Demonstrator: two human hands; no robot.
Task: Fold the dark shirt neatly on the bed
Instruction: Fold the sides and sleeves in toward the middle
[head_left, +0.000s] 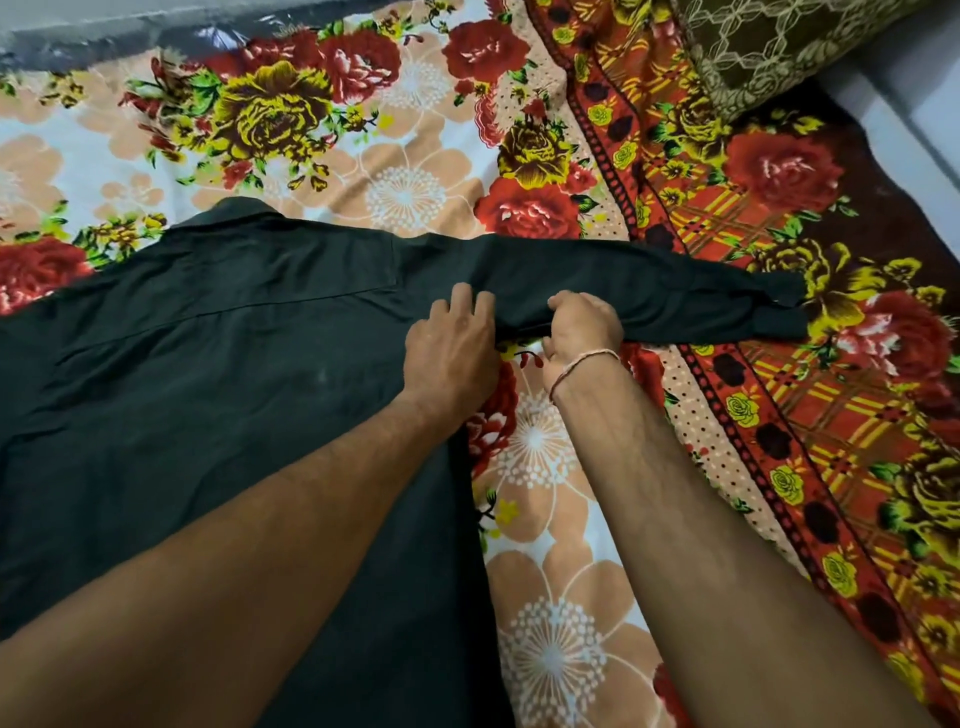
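I'm looking down at the dark shirt (208, 374), spread back-up and flat on the floral bedsheet (545, 519), and I'll place everything from that shirt. Its collar (244, 208) points away from me at the far edge, and its body runs toward me under my left forearm. The right-hand sleeve (649, 291) stretches straight out sideways from the shoulder, lying across the sheet's red patterned border, with the cuff (779, 306) at the far right end. My left hand (452, 358) sits right where that sleeve meets the body, palm down, fingers fairly straight and spread, pressing the cloth flat at the armpit seam. My right hand (584, 327) is just beside it, touching the sleeve's near edge; the fingers are curled under and clamped round the lower edge of the sleeve, lifting it a touch off the sheet, I think, though the fingertips are hidden under the fabric. A thin thread bracelet (582, 366) circles the right wrist. Beyond the sleeve, past the shirt's far right, an olive patterned pillow (789, 47) rests at the corner of the bed. A faint pale smudge marks the shirt's back near the middle.
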